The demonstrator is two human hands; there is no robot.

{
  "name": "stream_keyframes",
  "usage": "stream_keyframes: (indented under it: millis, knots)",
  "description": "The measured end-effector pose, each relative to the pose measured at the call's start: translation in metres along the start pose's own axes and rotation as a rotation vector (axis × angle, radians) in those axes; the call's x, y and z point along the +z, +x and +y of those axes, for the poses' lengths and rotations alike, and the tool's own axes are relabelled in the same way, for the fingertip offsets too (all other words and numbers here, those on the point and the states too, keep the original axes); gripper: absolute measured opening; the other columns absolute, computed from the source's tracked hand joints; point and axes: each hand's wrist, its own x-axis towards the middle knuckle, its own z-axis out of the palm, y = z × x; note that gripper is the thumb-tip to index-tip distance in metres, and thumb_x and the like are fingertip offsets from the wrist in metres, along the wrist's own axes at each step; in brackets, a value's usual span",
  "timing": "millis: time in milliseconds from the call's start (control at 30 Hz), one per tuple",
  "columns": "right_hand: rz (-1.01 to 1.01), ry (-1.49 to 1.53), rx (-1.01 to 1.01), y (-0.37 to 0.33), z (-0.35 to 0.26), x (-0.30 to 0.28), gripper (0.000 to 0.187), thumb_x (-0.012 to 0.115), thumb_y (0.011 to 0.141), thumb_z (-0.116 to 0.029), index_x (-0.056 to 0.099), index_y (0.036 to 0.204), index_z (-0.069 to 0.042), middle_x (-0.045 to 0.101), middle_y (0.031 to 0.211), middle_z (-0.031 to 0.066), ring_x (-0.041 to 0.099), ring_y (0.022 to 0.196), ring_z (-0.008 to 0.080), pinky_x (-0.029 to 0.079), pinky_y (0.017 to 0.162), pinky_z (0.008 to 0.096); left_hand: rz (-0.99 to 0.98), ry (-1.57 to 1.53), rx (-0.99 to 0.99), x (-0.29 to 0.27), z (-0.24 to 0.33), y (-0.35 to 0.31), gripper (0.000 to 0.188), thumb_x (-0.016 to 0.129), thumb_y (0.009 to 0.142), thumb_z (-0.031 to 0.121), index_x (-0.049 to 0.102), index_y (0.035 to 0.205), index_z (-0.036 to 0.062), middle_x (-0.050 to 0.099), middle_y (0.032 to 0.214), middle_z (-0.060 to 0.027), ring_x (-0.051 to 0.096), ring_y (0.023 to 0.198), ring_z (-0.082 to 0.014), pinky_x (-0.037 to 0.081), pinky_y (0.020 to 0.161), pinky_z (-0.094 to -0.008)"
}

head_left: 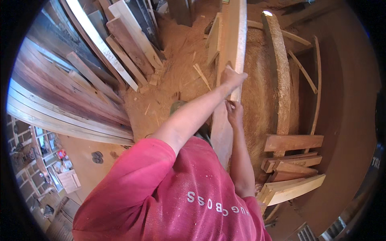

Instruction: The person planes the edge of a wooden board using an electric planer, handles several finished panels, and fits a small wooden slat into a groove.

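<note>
A long, pale wooden plank point(239, 40) runs away from me over a wider wooden board point(221, 130), which passes close beside my body. My left hand point(232, 77) is wrapped over the plank, its thumb pointing right across the edge. Nearer to me, my right hand point(235, 113) has its fingers bent and pressed together at the plank's near end. Part of the right fingers is hidden against the wood.
Sawdust covers the floor point(177, 60). Boards point(128, 36) lean at the far left, above a curved-looking stack of planks point(72, 92). On the right stand a sawdust-coated beam point(281, 76) and several short offcuts point(293, 143). Dark sandals point(97, 157) lie at left.
</note>
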Motion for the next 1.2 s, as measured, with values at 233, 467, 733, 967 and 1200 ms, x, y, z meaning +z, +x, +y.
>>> stream_keyframes:
  millis: [233,467,733,967,1200]
  knots:
    - [0.126,0.220,0.359,0.068,-0.075,-0.077,0.041,0.050,0.102,-0.029,0.054,0.133,-0.001,0.063,0.120,0.0145,0.063,0.106,0.0239,0.053,0.084,0.0352,-0.124,-0.204,-0.024,-0.070,-0.007,-0.029,0.094,0.058,0.088,0.059,0.024,0.148,-0.0048,0.039,0.147,-0.0256,0.038,0.138,-0.0332,0.031,0.113,-0.0414]
    - [0.143,-0.158,0.249,0.201,-0.143,-0.044,0.059,0.041,0.103,-0.045,0.045,0.140,0.000,0.056,0.132,0.0173,0.054,0.120,0.0290,0.044,0.097,0.0388,-0.008,0.249,-0.273,-0.234,-0.225,-0.007,0.061,0.037,0.099,0.054,0.050,0.134,0.0066,0.058,0.129,-0.0221,0.055,0.119,-0.0397,0.042,0.101,-0.0474]
    - [0.205,-0.783,0.146,0.259,-0.135,0.006,0.065,0.052,0.099,-0.038,0.032,0.145,0.004,0.047,0.139,0.0289,0.044,0.132,0.0389,0.034,0.109,0.0448,0.441,-0.325,-0.736,-0.455,-0.487,-0.109,0.065,0.041,0.101,0.050,0.047,0.136,-0.0047,0.052,0.137,-0.0216,0.049,0.126,-0.0313,0.036,0.105,-0.0374]
    - [0.201,-0.817,0.220,0.261,-0.143,0.018,0.061,0.053,0.099,-0.032,0.031,0.145,0.003,0.049,0.137,0.0287,0.048,0.129,0.0398,0.038,0.105,0.0437,0.466,-0.218,-0.989,-0.475,-0.512,-0.206,0.059,0.042,0.101,0.050,0.053,0.129,-0.0005,0.057,0.121,-0.0115,0.052,0.112,-0.0230,0.039,0.099,-0.0375]
    - [0.216,-0.880,0.199,0.262,-0.152,0.026,0.060,0.053,0.099,-0.031,0.029,0.146,-0.001,0.058,0.125,0.0295,0.057,0.116,0.0404,0.045,0.096,0.0439,0.374,-0.289,-0.764,-0.433,-0.458,-0.147,0.056,0.039,0.103,0.047,0.058,0.124,-0.0010,0.063,0.109,-0.0116,0.056,0.100,-0.0219,0.043,0.094,-0.0361]
